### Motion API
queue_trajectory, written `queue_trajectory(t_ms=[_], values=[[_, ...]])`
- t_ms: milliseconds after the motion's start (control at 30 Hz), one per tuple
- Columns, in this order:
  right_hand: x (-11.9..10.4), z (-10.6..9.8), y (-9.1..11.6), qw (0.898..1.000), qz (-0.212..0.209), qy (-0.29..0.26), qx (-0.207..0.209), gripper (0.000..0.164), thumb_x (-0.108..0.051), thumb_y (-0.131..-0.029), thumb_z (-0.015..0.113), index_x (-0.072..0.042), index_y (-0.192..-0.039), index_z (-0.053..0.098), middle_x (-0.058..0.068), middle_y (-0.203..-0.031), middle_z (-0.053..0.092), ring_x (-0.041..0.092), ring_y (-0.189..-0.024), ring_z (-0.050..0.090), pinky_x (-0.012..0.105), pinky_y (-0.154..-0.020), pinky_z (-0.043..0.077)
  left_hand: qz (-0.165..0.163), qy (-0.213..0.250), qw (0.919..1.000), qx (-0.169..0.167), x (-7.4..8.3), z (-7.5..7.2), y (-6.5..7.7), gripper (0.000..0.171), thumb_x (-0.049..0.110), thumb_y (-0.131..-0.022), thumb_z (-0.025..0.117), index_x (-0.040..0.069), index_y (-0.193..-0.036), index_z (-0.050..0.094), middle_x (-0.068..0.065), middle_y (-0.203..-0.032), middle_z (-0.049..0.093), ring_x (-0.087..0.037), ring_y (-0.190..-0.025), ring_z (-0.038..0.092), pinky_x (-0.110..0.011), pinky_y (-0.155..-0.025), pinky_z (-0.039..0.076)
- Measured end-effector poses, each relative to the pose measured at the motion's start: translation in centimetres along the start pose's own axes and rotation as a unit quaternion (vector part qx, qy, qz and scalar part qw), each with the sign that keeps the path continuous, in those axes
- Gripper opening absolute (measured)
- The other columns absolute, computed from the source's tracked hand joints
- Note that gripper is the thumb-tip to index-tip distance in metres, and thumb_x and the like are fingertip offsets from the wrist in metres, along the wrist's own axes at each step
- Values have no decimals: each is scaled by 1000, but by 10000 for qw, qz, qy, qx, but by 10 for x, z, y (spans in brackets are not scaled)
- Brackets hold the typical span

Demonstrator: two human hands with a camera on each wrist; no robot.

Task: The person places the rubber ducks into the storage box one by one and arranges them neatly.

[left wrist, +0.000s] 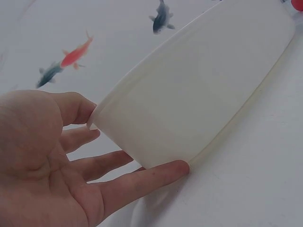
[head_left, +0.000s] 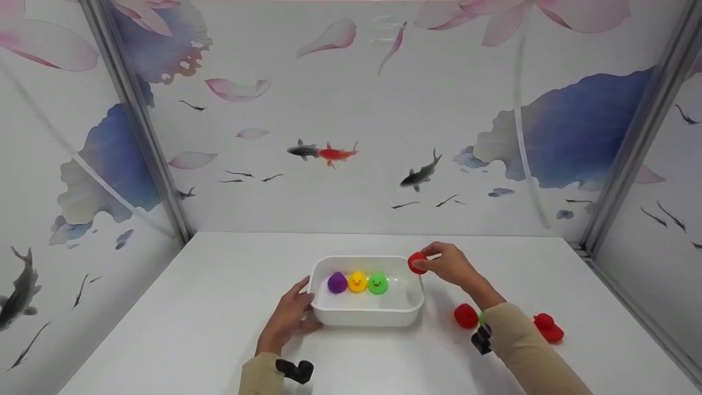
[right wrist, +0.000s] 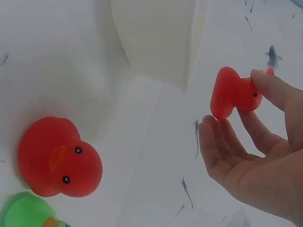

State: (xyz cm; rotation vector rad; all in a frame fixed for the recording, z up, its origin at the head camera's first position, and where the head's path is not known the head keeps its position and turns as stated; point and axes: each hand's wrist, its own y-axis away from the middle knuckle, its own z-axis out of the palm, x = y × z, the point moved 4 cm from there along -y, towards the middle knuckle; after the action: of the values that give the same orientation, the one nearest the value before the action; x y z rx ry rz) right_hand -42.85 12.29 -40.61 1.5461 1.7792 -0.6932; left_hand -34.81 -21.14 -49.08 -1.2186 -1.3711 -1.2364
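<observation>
A white plastic tub point(head_left: 367, 318) stands on the table, and my left hand point(head_left: 288, 315) grips its left end. In the left wrist view, fingers reach the rim while the thumb point(left wrist: 165, 175) lies along the lower edge of the tub point(left wrist: 189, 90). Inside sit a purple duck point(head_left: 337, 282), a yellow duck point(head_left: 357, 282) and a green duck point(head_left: 378, 283), in a row. My right hand point(head_left: 449, 264) pinches a red rubber duck point(right wrist: 232, 92) between thumb and fingertips. In the head view this duck point(head_left: 417, 263) overlaps the tub's right back corner.
Right of the tub, a red duck point(head_left: 466, 316) rests on the table with a green duck point(right wrist: 28, 213) beside it, mostly hidden by the right wrist in the head view. Another red duck point(head_left: 548, 328) lies beyond the right sleeve. Printed panels point(head_left: 351, 208) enclose the table's back and sides.
</observation>
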Motion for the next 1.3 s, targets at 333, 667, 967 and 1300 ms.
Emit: queue_trajectory(t_ms=[333, 667, 967, 1300], values=[[3, 28, -13, 9996, 265, 63, -54, 40, -25, -91, 74, -5, -124, 66, 19, -129, 63, 30, -110, 63, 45, -101, 57, 51, 100, 9999, -9, -2, 0, -1, 61, 20, -104, 44, 10, -160, 21, -32, -153, 39, -48, -135, 49, -50, -89, 61], [10, 46, -22, 9994, 327, -70, -35, 36, -20, -89, 74, 0, -118, 67, 16, -114, 70, 23, -98, 63, 35, -88, 58, 104, 136, 9998, -106, 0, -2, 2, 62, 22, -105, 44, 11, -161, 19, -31, -153, 40, -45, -134, 51, -50, -89, 61], [15, 63, -32, 9975, 654, -248, -115, 33, -18, -88, 75, 0, -116, 68, 15, -114, 69, 27, -102, 61, 41, -99, 57, -6, 148, 9999, -26, -2, -3, 1, 61, 21, -104, 44, 13, -161, 22, -30, -153, 41, -45, -134, 52, -49, -89, 62], [12, 71, -36, 9981, 587, -69, -195, 28, -15, -89, 74, 1, -112, 70, 15, -110, 69, 26, -98, 61, 41, -99, 57, -93, 53, 9999, -17, 0, -2, 1, 63, 22, -103, 46, 13, -161, 22, -29, -154, 40, -44, -133, 53, -50, -91, 61]])
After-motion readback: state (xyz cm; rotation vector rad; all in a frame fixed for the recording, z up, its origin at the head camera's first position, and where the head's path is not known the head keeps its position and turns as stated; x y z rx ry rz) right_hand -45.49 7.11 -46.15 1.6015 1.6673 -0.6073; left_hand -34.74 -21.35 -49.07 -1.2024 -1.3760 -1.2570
